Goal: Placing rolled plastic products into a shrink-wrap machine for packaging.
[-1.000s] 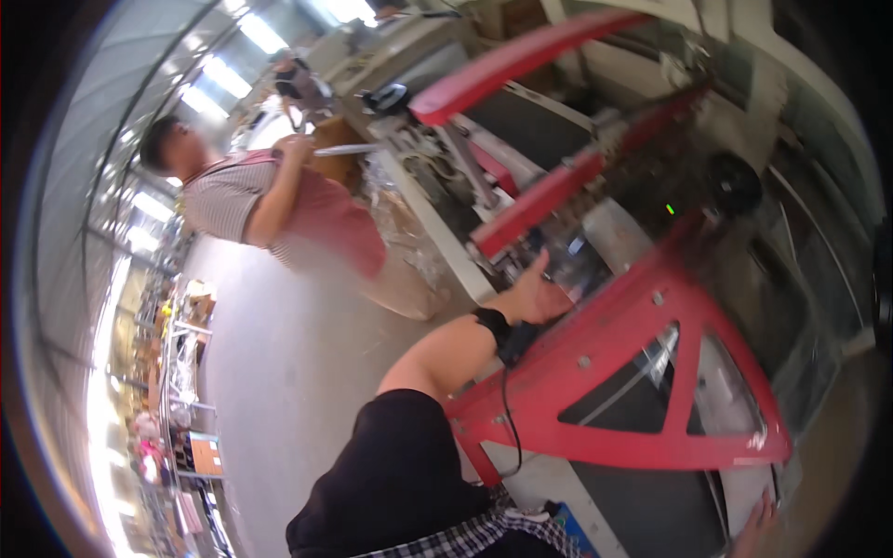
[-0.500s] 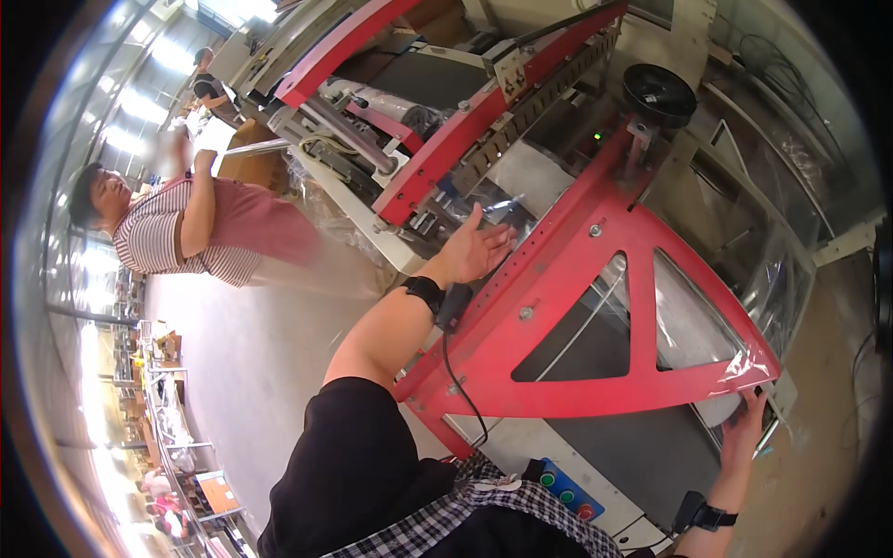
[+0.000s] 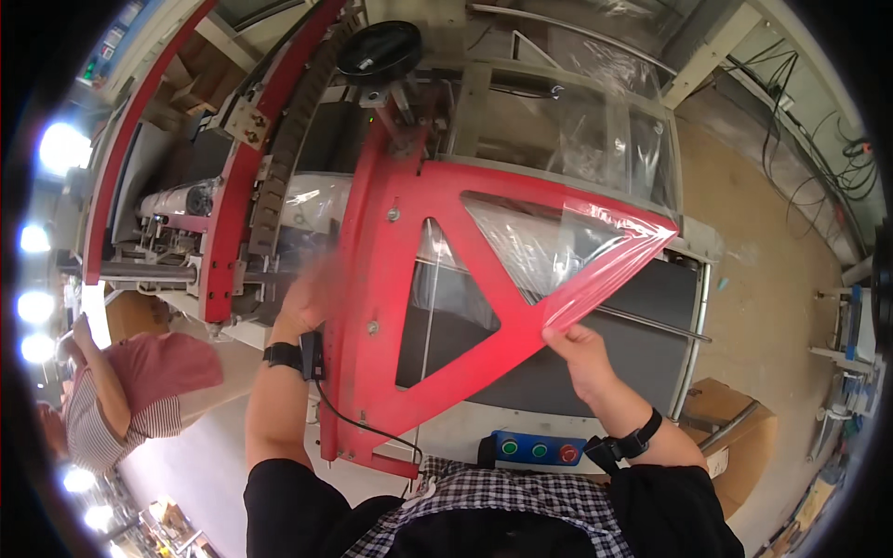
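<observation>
A red triangular metal plate with cut-out windows lies in front of me, part of a packaging machine. Clear plastic film is stretched and wrinkled over its pointed right end. My right hand is closed at the plate's lower slanted edge, thumb and fingers pinching the film there. On the far side of the plate's upright red rail, my left hand reaches in beside clear film. Motion smears its fingers, and the rail partly hides them.
A black handwheel stands above the rail. Red sealing-frame bars are at the left. A blue button panel sits near my waist. A cardboard box is at lower right. A co-worker in a striped shirt stands at left.
My view has swung to the right. My right hand has moved from under the plate's tip to its lower edge. The left hand, open before, is now blurred behind the rail.
</observation>
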{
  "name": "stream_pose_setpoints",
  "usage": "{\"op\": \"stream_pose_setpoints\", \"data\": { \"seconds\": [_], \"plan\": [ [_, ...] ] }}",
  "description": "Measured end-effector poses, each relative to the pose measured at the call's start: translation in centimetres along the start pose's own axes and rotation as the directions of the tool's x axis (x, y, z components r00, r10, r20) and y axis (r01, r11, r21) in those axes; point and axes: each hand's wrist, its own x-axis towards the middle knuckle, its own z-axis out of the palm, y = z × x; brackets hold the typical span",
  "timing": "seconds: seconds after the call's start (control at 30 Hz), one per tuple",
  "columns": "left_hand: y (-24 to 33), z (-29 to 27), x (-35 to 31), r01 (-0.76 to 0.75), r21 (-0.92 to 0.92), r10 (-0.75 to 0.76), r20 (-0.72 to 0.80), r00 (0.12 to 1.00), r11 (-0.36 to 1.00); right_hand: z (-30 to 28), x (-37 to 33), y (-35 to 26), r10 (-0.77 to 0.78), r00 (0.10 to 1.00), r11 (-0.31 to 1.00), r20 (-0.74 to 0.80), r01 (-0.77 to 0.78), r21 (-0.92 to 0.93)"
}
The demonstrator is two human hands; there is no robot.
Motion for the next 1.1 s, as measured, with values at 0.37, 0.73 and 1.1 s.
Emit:
{"op": "stream_pose_setpoints", "data": {
  "seconds": [0.37, 0.73, 1.1],
  "plan": [
    [0.3, 7.1, -2.7, 0.088, -0.109, -0.089, -0.006, 0.996, 0.990, -0.7, 2.6, -1.7, 0.059, 0.997, 0.996, -0.054, -0.056, 0.067],
    [0.7, 4.5, -4.0, 0.180, -0.074, -0.186, -0.098, 0.978, 0.981, -0.7, 1.1, -0.7, 0.157, 0.973, 0.900, 0.170, -0.212, 0.381],
    [1.1, 2.9, -5.0, 0.279, -0.051, -0.282, -0.071, 0.957, 0.959, 1.2, -0.8, -0.2, 0.261, 0.933, 0.965, 0.247, -0.250, -0.078]
  ]
}}
